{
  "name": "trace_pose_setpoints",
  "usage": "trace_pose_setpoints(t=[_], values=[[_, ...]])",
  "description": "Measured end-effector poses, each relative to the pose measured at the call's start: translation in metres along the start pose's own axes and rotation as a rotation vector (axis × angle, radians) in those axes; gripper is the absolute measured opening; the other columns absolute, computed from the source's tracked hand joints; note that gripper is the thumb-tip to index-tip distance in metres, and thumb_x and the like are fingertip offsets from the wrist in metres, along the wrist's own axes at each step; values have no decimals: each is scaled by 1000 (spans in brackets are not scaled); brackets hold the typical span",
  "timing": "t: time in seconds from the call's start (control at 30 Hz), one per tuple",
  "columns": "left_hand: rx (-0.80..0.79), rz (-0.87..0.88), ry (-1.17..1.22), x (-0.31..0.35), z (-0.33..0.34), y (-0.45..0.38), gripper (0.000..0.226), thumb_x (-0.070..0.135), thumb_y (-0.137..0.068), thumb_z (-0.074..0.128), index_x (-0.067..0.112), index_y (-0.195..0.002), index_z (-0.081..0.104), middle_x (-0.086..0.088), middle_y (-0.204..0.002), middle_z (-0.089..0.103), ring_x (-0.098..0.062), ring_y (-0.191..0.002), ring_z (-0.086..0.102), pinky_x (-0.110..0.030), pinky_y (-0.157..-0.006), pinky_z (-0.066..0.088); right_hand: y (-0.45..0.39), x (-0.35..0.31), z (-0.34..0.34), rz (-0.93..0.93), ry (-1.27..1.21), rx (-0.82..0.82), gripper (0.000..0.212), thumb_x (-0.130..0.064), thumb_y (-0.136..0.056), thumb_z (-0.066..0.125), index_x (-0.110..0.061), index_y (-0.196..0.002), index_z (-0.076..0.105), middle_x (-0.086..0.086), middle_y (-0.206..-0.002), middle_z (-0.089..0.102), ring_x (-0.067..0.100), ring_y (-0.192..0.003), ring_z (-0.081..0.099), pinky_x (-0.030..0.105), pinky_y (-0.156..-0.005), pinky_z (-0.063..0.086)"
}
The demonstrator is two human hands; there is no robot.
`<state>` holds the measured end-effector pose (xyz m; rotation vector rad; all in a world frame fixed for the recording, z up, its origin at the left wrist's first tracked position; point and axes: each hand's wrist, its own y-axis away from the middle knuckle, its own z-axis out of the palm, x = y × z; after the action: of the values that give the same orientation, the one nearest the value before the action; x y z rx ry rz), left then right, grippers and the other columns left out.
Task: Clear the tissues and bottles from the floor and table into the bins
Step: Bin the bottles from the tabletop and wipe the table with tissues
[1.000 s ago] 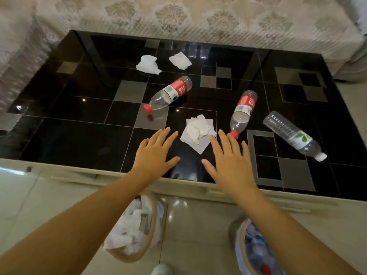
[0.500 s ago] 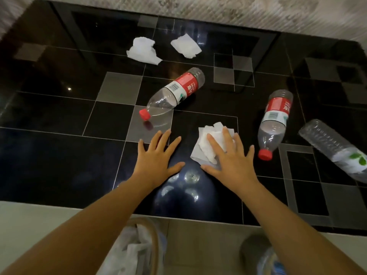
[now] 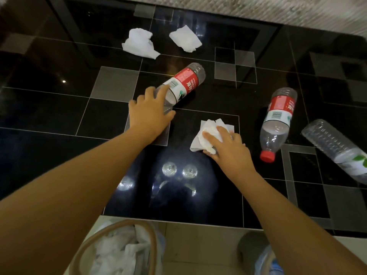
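Tissue (image 3: 208,132) under right hand (image 3: 228,145).

On the black glossy table (image 3: 49,108), the neck end of a red-labelled bottle (image 3: 184,82) is covered by the left hand (image 3: 149,114), while a crumpled tissue (image 3: 208,133) is gripped by the right hand (image 3: 228,149). Two more tissues (image 3: 140,44) and two further bottles (image 3: 278,122) are seen lying apart

Red-label bottle (image 3: 183,82) cap under the left hand (image 3: 150,114), green-label bottle (image 3: 335,148) cropped at right edge.
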<state>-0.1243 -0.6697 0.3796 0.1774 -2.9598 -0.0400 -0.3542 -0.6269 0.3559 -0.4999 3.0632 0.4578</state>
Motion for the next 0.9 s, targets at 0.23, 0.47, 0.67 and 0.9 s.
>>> trace_pose_setpoints(t=[0.23, 0.47, 0.67, 0.9], values=[[-61, -5, 99, 0, -12, 34, 68, 44, -85, 63, 34, -141, 26, -10, -132, 41, -32, -99, 58, -39, -72, 45, 30, -10, 3, -65, 34, 127, 47, -16, -89, 56, -28, -134, 45, 9, -137, 37, 29, -107, 43, 32, -62, 40], [-27, -104, 324, -8, -11, 110, 71, 44, -76, 71, 35, -138, 35, -7, -127, 46, -31, -105, 56, -41, -83, 47, 106, -55, 31, -194, -66, 195, 59, -12, -48, 86, -22, -104, 70, 15, -104, 64, 31, -68, 59, 25, -39, 35], [-33, -218, 386, -31, -21, 194, 71, 42, -74, 75, 32, -135, 40, -5, -127, 47, -28, -107, 56, -43, -88, 49, 163, -102, 45, -367, -164, 155, 67, -19, -47, 88, -25, -110, 67, 11, -106, 63, 28, -73, 62, 26, -40, 42], [-1, -336, 402, -75, -14, 278, 75, 46, -71, 77, 38, -135, 38, 0, -126, 48, -14, -101, 54, -29, -81, 48, 216, -182, 101, -488, -429, -19, 55, -19, -69, 76, -23, -120, 56, 19, -126, 55, 40, -101, 59, 51, -78, 54]])
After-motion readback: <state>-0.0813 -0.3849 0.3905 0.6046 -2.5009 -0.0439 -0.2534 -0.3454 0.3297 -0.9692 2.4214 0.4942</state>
